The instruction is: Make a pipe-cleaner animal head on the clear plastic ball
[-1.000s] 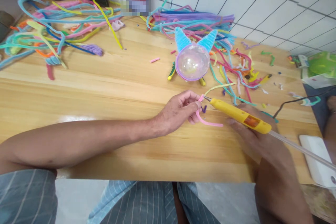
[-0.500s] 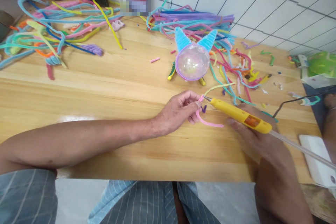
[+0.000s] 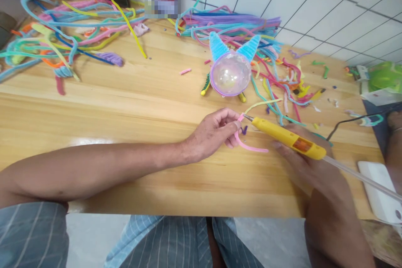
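Observation:
Between the thumb and fingers of my left hand (image 3: 218, 132) is a pink pipe cleaner (image 3: 251, 148), its loose end curving down to the right. My right hand (image 3: 301, 155) is wrapped round a yellow hot glue gun (image 3: 282, 134). Its metal nozzle meets the pink pipe cleaner at my left fingertips; whether glue is coming out is too small to tell. A clear glue stick (image 3: 361, 176) juts from the gun's back end. Just beyond my hands stands a clear ball (image 3: 230, 74) with a purple rim and two light-blue pipe-cleaner ears (image 3: 219, 46).
Heaps of coloured pipe cleaners (image 3: 232, 25) lie along the tiled wall, with another tangle (image 3: 63, 46) at the left. Yellow-green handles (image 3: 205, 85) show under the ball. A black cord (image 3: 345, 120) and a white box-like device (image 3: 378, 188) are at the right, near another person's arm (image 3: 395, 150).
Almost nothing differs. The glue gun's back end has shifted very slightly, while its nozzle stays at the pink pipe cleaner.

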Demonstrator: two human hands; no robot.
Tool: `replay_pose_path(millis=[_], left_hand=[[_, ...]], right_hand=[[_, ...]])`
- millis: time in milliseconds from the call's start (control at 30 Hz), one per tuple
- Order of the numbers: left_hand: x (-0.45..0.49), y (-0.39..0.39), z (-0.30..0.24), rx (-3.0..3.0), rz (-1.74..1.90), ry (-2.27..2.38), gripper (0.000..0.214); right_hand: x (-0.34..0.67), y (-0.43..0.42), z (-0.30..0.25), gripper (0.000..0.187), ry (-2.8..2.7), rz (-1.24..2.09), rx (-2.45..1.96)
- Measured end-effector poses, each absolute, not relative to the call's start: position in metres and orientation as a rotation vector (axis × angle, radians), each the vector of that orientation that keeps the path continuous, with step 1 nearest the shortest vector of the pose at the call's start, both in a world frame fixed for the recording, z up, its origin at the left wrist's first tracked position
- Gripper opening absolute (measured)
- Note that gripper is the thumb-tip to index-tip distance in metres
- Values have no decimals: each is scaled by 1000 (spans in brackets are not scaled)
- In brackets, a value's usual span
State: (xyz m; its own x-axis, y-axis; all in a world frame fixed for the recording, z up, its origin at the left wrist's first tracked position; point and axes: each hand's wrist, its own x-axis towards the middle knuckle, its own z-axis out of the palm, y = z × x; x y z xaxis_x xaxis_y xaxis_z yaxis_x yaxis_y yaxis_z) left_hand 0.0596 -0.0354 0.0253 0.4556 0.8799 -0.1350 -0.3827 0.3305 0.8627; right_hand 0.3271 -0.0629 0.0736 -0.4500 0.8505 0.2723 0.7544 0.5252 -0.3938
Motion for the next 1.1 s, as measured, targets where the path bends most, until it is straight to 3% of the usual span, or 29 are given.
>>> replay_pose_path(millis=[567,867,1100], left_hand=[[60,-35,25,874,913,685,2],[59,-36,24,870,905,693,13],[60,-35,25,875,903,703,5]], right_hand=[[329,-62,72,11,-2354,239,-1303],[329,-63,73,9,-2374,289,-1256],[324,-62,78,10,-2335,260,-1277]])
